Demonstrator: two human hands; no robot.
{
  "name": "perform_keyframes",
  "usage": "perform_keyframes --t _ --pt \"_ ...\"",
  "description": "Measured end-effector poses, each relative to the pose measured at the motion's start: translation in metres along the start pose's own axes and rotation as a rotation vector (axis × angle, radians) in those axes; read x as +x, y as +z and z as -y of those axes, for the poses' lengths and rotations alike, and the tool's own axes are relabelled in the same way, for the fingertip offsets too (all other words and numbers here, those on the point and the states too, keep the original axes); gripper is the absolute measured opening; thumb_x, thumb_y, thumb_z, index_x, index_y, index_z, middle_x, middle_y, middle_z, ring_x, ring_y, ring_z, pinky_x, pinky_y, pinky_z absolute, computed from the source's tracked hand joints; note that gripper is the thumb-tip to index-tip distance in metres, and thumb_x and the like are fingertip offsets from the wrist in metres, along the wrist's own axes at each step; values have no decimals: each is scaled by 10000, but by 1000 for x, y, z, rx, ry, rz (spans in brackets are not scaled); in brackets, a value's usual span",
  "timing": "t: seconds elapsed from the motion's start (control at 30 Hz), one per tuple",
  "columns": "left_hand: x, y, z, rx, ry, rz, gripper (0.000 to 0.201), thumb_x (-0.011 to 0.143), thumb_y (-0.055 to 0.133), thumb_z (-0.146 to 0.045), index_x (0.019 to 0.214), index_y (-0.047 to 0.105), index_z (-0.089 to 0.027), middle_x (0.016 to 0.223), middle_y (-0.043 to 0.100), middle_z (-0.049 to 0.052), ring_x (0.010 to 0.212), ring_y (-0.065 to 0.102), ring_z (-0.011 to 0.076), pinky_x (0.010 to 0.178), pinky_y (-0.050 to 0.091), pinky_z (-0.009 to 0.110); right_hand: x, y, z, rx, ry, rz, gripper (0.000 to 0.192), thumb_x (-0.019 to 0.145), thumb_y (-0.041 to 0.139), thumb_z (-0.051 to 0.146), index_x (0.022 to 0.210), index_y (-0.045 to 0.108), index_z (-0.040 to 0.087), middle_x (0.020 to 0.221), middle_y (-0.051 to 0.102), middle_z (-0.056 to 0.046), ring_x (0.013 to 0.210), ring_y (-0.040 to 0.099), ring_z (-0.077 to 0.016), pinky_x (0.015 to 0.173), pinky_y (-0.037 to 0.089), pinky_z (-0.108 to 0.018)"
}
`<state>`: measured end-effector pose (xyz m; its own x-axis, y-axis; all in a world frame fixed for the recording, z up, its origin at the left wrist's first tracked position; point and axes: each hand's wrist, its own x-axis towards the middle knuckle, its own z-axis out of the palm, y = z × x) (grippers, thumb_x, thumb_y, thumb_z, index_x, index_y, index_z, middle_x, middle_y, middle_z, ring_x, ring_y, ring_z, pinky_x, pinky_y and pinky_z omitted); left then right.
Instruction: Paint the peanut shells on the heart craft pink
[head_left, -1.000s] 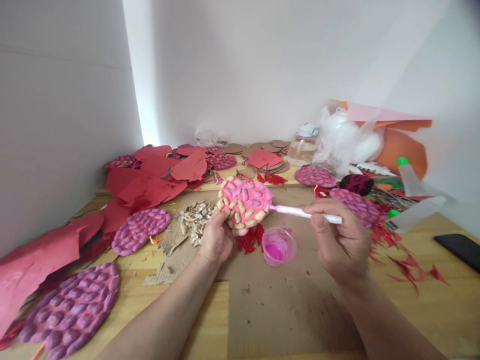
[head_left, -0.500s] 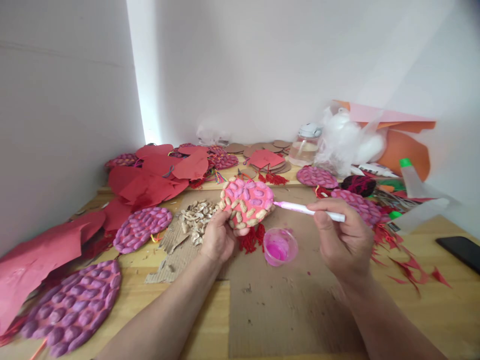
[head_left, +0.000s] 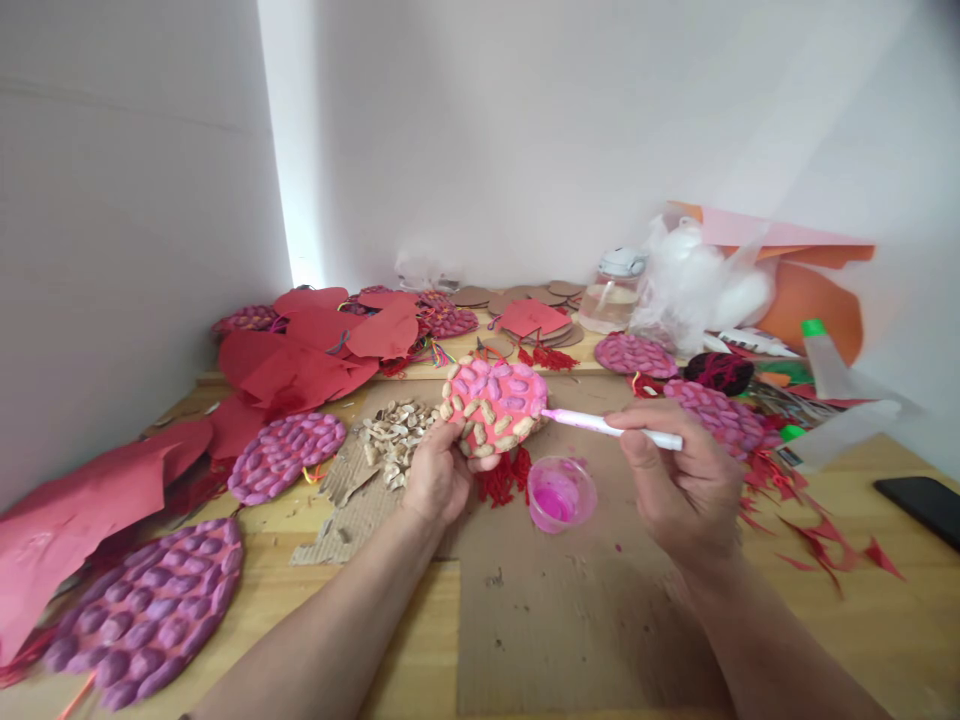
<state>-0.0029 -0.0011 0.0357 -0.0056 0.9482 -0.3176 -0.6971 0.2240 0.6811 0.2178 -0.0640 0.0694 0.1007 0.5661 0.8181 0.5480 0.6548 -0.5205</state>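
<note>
- Holding peanut-covered disc (head_left: 499, 424) by its lower left edge above cardboard (head_left: 585, 620), with fingers of left hand (head_left: 439, 472) tight on the rim.
- Showing purple peanuts (head_left: 513, 402) on the disc's upper part, mostly bare tan ones (head_left: 503, 442) lower down.
- Pinching white pen-like tool (head_left: 589, 422) between fingers of right hand (head_left: 682, 480), with pink tip (head_left: 552, 414) at the disc's right edge; cannot tell if touching.
- Showing pink liquid (head_left: 555, 502) in clear cup (head_left: 589, 503) just below.

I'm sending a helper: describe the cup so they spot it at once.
Find the brown cardboard on the wooden table. On it, between the left hand and the right hand, stands a cup, right of red tassels. Unlike those tassels, it is see-through and holds bright pink liquid.
</note>
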Motion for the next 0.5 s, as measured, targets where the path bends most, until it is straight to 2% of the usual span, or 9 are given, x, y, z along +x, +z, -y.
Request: perform_keyframes --t 0.13,0.23,0.33,0.5 --pt "0 0 0 -7 -6 7 110 841 615 -107 941 633 -149 689 680 16 496 638 151 410 595 250 -2 -1 -2 -8 63 32 117 1009 668 266 1077 762 267 925 757 -20 789 686 -177 701 526 -335" --pt "0 1 0 1 -2 2 102 845 608 -107 934 623 -153 674 673 8 476 624 142 416 600 250 -1 -2 -3 70 138 63 127 1025 661 307 1090 758 256 808 715 2 690 654 -152 613 508 -293" --pt "0 1 0 0 5 3 106 844 608 -108 936 621 -159 658 657 -3 475 625 140 426 606 249 0 -3 -2 138 187 105 150 1031 659 350 1091 749 247 787 713 1 677 659 -151 580 505 -274" --pt "0 0 0 -4 3 0 113 836 624 -114 940 619 -159 663 646 -12 490 623 130 434 607 240 1 -2 -4 88 188 90 136 1021 678 362 1029 758 252 771 717 3 627 619 -135 551 475 -265"
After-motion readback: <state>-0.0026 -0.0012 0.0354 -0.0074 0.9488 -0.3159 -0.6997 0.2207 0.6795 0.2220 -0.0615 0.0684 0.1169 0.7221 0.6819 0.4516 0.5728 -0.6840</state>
